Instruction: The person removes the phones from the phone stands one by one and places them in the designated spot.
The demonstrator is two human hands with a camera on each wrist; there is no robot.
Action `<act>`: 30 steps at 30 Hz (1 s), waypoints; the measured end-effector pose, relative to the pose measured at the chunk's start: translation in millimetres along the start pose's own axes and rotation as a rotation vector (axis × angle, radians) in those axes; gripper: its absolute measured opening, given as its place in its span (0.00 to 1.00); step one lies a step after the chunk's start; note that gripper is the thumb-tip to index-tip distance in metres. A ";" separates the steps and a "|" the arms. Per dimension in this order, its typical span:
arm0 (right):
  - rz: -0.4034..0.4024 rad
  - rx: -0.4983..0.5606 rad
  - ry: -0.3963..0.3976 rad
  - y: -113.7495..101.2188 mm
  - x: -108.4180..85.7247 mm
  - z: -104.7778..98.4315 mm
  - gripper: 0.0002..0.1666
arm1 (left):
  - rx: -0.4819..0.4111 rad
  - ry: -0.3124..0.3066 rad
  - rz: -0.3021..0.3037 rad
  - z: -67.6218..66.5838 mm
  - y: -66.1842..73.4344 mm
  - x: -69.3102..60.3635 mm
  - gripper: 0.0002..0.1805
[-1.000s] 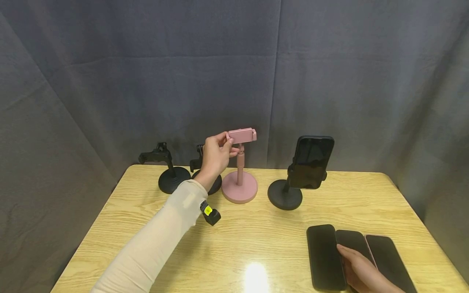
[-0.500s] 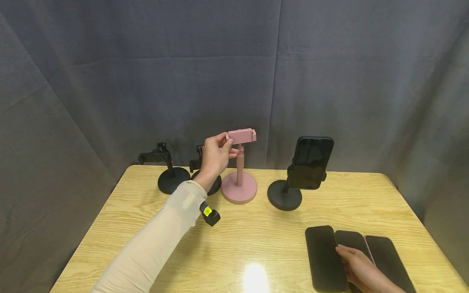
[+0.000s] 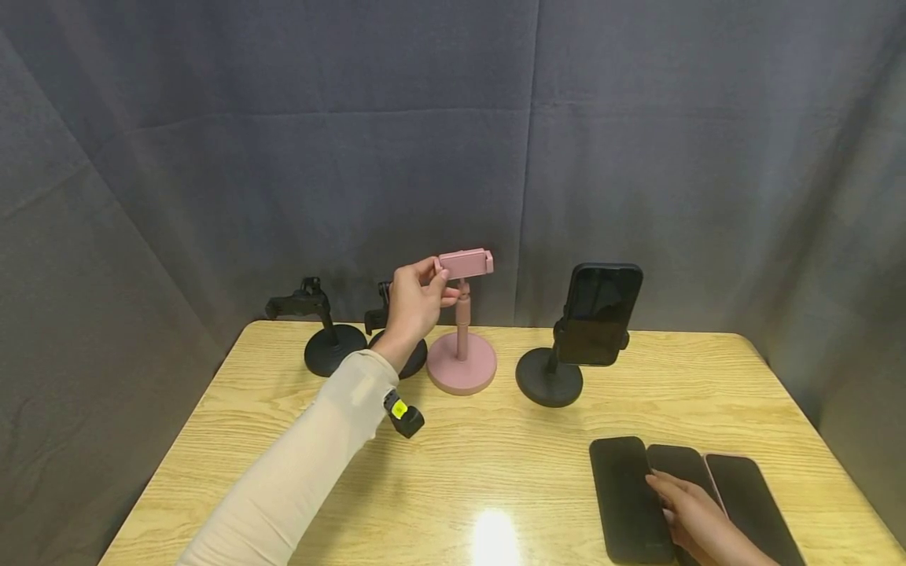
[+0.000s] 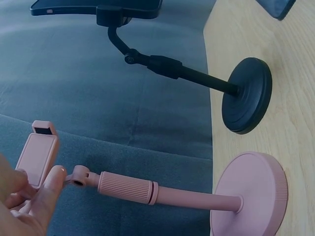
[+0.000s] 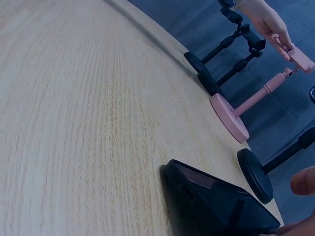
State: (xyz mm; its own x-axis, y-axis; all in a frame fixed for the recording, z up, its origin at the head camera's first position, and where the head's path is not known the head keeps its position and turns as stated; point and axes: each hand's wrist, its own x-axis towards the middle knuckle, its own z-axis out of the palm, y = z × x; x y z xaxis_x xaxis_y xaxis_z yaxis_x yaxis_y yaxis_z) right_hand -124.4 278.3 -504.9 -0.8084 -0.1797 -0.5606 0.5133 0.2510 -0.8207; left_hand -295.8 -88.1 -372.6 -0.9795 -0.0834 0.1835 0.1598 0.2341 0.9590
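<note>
Black phone (image 3: 628, 495): just left of right hand (image 3: 690, 515), the nearer, which pinches its edge; long axis fore-and-aft; pink clamp (image 3: 467, 263): crosswise, ahead-left of that hand; left hand (image 3: 414, 305) pinches its left end.

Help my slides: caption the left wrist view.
Left hand's grip on the clamp of a pink phone stand, near a black phone stand holding a smartphone.

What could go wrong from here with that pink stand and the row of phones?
The left hand pinches the pink stand at one end of its clamp, high above the base, so a sideways pull might tip it. The right hand holds the row's leftmost phone by one edge, so it could slip or knock the middle phone close beside it.
</note>
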 end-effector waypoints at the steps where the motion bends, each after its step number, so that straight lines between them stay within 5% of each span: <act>1: 0.002 -0.007 0.000 -0.6 -0.7 0.1 0.42 | 0.000 0.000 -0.003 -0.1 0.0 0.0 0.09; 11: 0.071 -0.011 0.023 -7.2 -8.9 0.3 0.43 | -0.010 0.004 -0.006 -0.6 1.2 1.8 0.17; 30: 0.018 -0.031 -0.011 -12.8 -14.6 -0.7 0.38 | -0.004 0.019 0.001 -0.4 -2.3 2.4 0.16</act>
State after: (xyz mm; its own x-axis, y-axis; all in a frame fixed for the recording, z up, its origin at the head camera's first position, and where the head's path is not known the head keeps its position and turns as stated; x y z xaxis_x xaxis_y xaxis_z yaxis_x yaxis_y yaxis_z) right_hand -119.4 278.4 -486.1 -0.7958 -0.1855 -0.5764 0.5184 0.2833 -0.8069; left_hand -298.4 -89.2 -374.3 -0.9769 -0.1011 0.1885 0.1613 0.2305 0.9596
